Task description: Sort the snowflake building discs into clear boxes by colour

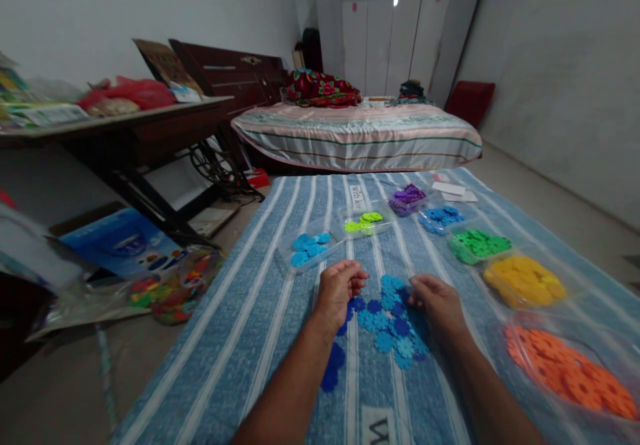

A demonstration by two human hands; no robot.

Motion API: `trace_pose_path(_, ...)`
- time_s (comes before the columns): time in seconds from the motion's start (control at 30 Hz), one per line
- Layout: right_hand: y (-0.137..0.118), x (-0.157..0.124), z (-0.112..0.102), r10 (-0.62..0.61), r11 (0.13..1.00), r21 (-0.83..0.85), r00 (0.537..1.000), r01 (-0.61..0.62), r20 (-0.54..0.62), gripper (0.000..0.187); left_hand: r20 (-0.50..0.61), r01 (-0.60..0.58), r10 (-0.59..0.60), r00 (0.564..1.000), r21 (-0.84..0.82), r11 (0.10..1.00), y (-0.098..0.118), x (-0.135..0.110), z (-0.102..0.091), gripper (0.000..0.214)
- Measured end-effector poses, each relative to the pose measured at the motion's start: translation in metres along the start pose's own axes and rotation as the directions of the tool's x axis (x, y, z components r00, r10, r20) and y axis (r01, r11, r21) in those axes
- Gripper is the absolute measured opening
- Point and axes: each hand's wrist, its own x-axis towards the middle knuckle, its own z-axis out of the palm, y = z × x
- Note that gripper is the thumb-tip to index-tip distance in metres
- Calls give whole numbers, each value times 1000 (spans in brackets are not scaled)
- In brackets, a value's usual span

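Observation:
A loose heap of blue flower-shaped plastic discs (387, 321) lies on a blue striped cloth (240, 338) in front of me. My left hand (337, 291) hovers at the heap's left edge, fingers curled inward in a pinch; what they hold is hidden. My right hand (435, 301) rests on the heap's right side, back up, fingers bent down onto the discs. A few darker blue discs (333, 365) lie beside my left forearm.
Clear trays ring the heap: light blue (307, 245), lime (365, 221), purple (407, 198), blue (440, 217), green (477, 243), yellow (525, 279), orange (570, 371). A bag of mixed discs (175, 288) lies off the cloth's left edge. A table and a bed (357, 135) stand beyond.

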Motion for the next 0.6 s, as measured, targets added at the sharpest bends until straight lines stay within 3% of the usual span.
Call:
trace_pose_path(0.23,1,-1,-1,4,1000,-18,1000,-4,7,28,53,-57,48,997,202,978,-13,-5,9,18)
trace_pose_path(0.37,-3,-1,0,-4,1000,0,1000,4,2,29,130,-128,85,988,367,921,-25,-4,14,13)
trace_pose_path(0.47,-8,-1,2,22,999,27,1000,-21,-15,30,181,-247,176,968,535,808,-34,-2,16,9)
trace_pose_path(0.6,-11,-2,2,25,999,44,1000,-24,-19,33,262,-384,286,922,720,578,-38,-2,16,12)
